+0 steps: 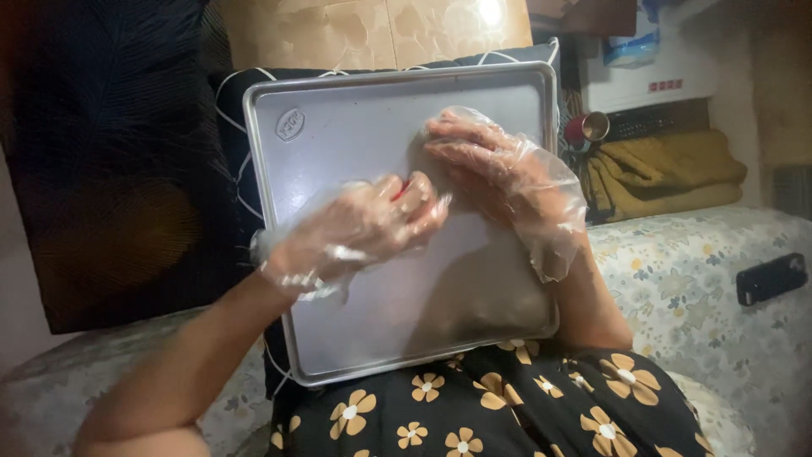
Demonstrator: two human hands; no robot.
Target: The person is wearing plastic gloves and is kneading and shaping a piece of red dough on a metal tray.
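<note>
We count one metal tray (355, 313). Two hands, left (364, 228) and right (486, 161), each in one clear plastic glove: two gloves. One small red item (401, 189) at the left fingers, kind unclear. One dark cushion (245, 161) under the tray. One folded yellow blanket (668, 173). One black phone (771, 278). One metal cup (587, 128).

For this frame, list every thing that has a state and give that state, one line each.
metal tray: propped tilted on the lap against a dark pillow, bare surface
left hand: gloved, closed around a small red thing
right hand: gloved, fingers flat on the tray
yellow blanket: folded
black phone: lying on the floral cover, screen dark
</note>
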